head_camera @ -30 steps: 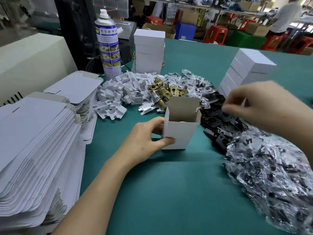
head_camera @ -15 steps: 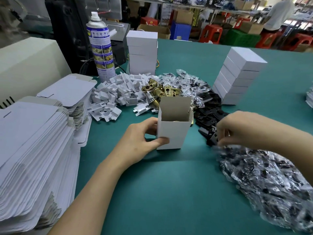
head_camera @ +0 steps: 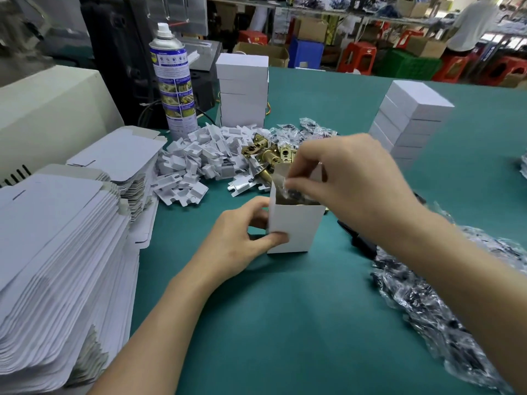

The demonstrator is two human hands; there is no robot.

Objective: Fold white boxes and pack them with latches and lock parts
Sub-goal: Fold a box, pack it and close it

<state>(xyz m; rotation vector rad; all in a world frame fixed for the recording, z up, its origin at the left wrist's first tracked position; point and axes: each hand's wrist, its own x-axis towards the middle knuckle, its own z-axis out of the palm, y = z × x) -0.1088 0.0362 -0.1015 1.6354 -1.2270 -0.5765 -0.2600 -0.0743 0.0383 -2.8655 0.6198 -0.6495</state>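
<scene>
Now the box (head_camera: 293, 226) stands upright at frame centre, top open, long axis vertical. Directly over its mouth the right hand (head_camera: 350, 183) pinches a clear bag (head_camera: 285, 185), so it should go straight down. The left hand (head_camera: 242, 238) grips the box's left wall, thumb across the front. Brass latches (head_camera: 265, 155) lie just behind

No legible text, spray can (head_camera: 174, 81) label print too small to read

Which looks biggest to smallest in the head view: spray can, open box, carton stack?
1. Carton stack, though nearest the camera.
2. Spray can and open box look alike: can taller, box wider; unranked.
</scene>
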